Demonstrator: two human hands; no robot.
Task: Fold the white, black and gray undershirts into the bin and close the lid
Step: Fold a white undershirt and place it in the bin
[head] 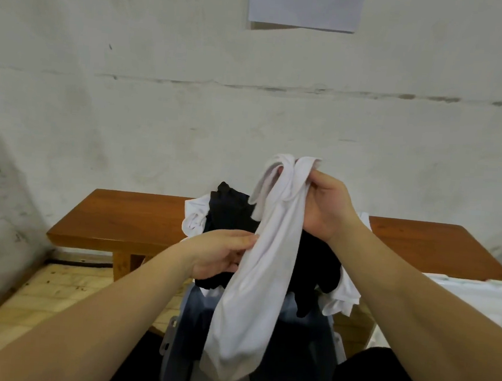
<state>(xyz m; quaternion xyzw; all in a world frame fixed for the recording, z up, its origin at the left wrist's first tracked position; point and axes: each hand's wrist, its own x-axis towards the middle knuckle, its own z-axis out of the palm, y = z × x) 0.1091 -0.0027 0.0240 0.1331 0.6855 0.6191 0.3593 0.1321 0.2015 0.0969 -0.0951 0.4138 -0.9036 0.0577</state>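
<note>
Whitewashed wall backs a wooden worktop (115, 221) heaped with black undershirts (232, 216). Above the near bin (184, 329), the right hand (326, 208) grips the straps of a hanging white undershirt (254, 281), while the left hand (220, 254) pinches its left edge midway down.

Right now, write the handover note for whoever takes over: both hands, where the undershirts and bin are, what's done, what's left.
Right hand grips the straps of a white undershirt, held up and hanging long.
Left hand pinches its side edge partway down.
Black undershirts and more white ones lie piled on the wooden bench.
Bin stands open below the hands; lid not identifiable.
Done: nothing visibly folded.
Left: fold every shirt, load bin, close lid.
</note>
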